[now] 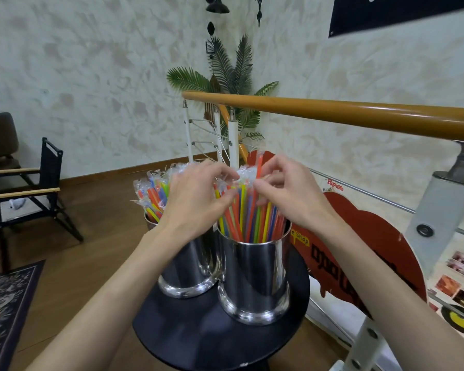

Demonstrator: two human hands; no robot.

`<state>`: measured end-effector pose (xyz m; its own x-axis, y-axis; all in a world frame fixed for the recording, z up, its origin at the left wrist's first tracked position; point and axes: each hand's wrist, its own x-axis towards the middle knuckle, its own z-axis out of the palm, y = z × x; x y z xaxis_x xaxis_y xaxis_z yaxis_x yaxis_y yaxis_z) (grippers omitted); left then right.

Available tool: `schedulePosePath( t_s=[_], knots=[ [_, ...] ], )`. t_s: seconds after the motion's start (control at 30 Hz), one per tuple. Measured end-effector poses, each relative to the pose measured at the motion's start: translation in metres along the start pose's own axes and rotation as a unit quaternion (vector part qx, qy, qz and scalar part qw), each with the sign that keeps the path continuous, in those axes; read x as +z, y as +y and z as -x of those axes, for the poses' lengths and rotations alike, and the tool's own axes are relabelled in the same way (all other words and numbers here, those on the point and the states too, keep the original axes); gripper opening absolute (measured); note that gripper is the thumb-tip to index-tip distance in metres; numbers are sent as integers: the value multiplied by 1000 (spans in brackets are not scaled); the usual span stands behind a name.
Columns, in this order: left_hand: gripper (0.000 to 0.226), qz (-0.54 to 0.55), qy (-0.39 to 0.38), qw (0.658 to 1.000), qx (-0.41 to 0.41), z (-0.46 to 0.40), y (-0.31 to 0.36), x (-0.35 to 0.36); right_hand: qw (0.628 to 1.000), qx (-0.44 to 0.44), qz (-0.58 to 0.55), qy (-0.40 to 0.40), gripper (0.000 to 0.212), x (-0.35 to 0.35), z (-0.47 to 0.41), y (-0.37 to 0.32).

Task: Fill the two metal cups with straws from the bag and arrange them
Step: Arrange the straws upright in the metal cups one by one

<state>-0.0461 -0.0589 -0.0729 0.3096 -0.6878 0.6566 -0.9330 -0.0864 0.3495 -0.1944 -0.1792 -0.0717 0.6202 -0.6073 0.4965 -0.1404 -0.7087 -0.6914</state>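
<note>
Two metal cups (pixel 255 274) stand touching on the round black table (pixel 198 338), both full of wrapped straws (pixel 248 210). I have my left hand (pixel 196 194) and right hand (pixel 287 191) pinched on the tops in the nearer cup. I think a hard pull could tip it.

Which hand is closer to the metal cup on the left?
Left. The left hand is right above the left metal cup, against its straws; the right hand is over the other cup.
</note>
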Motion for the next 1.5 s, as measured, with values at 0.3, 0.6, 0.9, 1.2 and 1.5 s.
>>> schedulePosePath(
  t_s=[0.3, 0.6, 0.9, 1.2, 1.5],
  knots=[
    [44, -185, -83, 977, 69, 0, 3, -13, 973, -212, 17, 89, 19, -10, -4, -3],
    [32, -120, -71, 989, 44, 3, 6, -11, 937, -254, 81, 227, 34, -16, -9, 3],
    [66, -42, 6, 997, 57, 3, 8, -7, 971, -184, 60, 144, 14, -9, 0, -8],
    [26, 141, 121, 981, 56, 3, 13, -7, 965, -75, 156, -199, 26, 14, 10, -8],
    [38, -23, 50, 998, 35, 6, 10, 0, 983, 71, 166, -41, 36, -65, -4, 4]
  ],
)
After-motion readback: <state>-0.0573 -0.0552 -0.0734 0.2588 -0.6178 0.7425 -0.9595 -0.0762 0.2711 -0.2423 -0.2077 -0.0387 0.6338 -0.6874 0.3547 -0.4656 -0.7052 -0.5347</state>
